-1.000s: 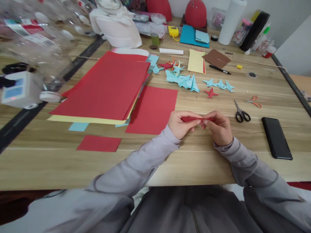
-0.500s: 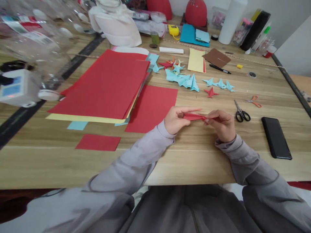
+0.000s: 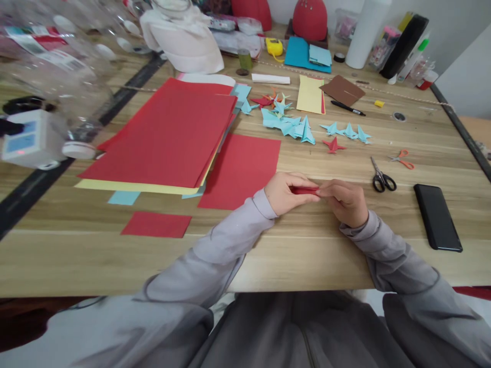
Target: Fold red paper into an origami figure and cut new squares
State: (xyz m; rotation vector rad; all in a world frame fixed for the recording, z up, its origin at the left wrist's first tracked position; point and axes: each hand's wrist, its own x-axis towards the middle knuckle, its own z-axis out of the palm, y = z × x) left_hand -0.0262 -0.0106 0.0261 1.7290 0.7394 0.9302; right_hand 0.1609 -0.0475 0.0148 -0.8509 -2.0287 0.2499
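Note:
A small piece of folded red paper [image 3: 305, 190] is held low over the table between my two hands. My left hand [image 3: 286, 193] grips its left end between thumb and fingers. At its right end my right hand [image 3: 344, 201] pinches it with the fingertips, which touch or nearly touch those of the left. Much of the paper is hidden inside the hands. Just beyond lies a finished red paper crane [image 3: 333, 145], with blue paper cranes [image 3: 349, 132] behind it. A red sheet [image 3: 245, 166] lies flat beside my left hand.
To the left are a stack of large red sheets [image 3: 164, 135] and a small red rectangle [image 3: 156, 225]. On the right lie black scissors [image 3: 381, 179], orange scissors [image 3: 403, 159] and a phone [image 3: 438, 217]. Plastic bottles [image 3: 57, 82] crowd the far left.
The fingers of my left hand have closed down over the red paper, so less of it shows. My right fingertips have shifted slightly left, toward the left hand.

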